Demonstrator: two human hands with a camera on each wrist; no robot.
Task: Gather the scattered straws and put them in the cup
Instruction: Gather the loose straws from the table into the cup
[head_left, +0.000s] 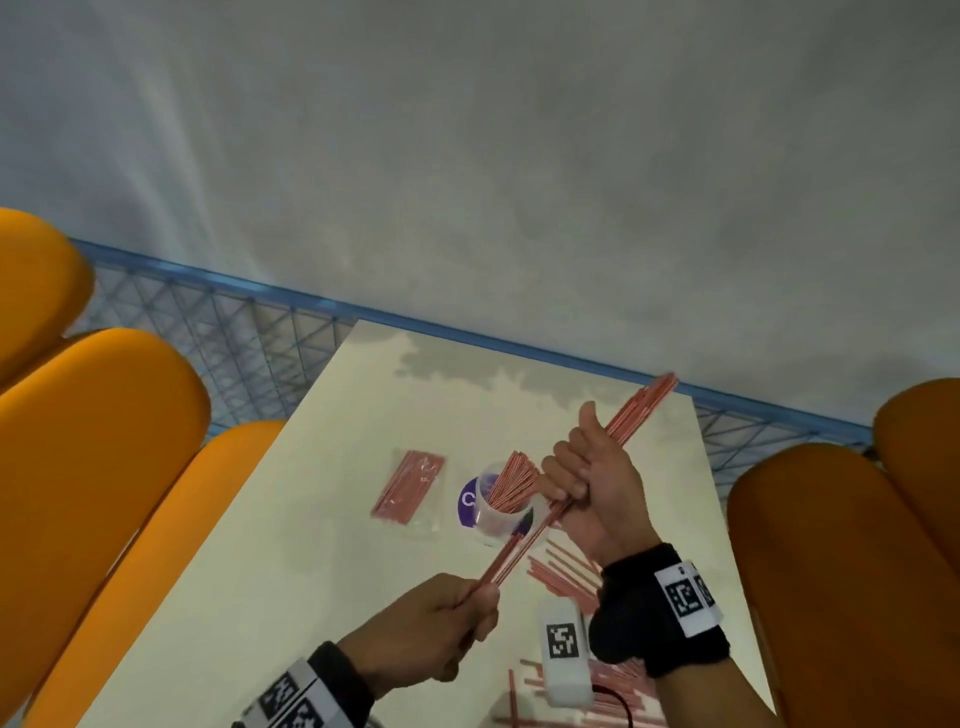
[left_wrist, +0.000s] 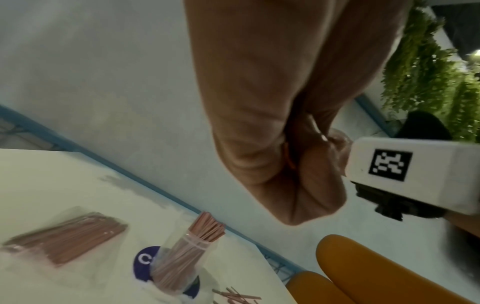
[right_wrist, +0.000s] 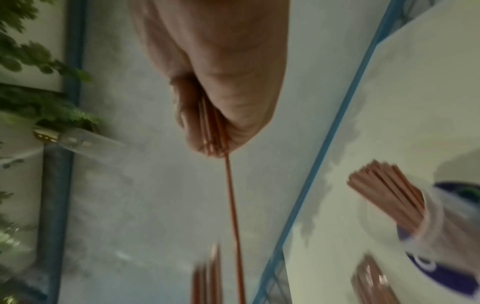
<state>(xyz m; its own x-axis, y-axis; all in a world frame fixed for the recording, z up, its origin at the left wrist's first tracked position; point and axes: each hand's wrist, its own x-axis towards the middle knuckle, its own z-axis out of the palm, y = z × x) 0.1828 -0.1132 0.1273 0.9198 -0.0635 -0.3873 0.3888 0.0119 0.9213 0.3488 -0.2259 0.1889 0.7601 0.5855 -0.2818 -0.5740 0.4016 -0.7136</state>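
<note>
The right hand (head_left: 589, 486) is closed in a fist round the middle of a bundle of red straws (head_left: 641, 402), thumb up along them; the bundle slants from upper right to lower left above the table (head_left: 291, 519); the left hand (head_left: 441, 631) has its fingers curled, pinching the lower end of the same bundle; the right wrist view shows the straws running out of the closed fist, and the left wrist view shows curled fingers with a sliver of red between them.

The clear cup (head_left: 506, 506) stands on the table just left of the right hand, on a purple round mat (head_left: 467, 501); a banded sheaf of straws (left_wrist: 192, 251) leans in it, its tips fanning above the rim; a flat clear packet of straws (head_left: 410, 486) lies to the left of the cup, near it but apart; loose straws (head_left: 563, 574) lie scattered on the table below the right hand and towards the near edge.

The table is pale cream; orange padded seats (head_left: 98, 431) flank it on both sides; a blue mesh fence (head_left: 249, 322) runs behind it, before a grey wall (head_left: 519, 156); green leaves (left_wrist: 426, 67) show in both wrist views.
</note>
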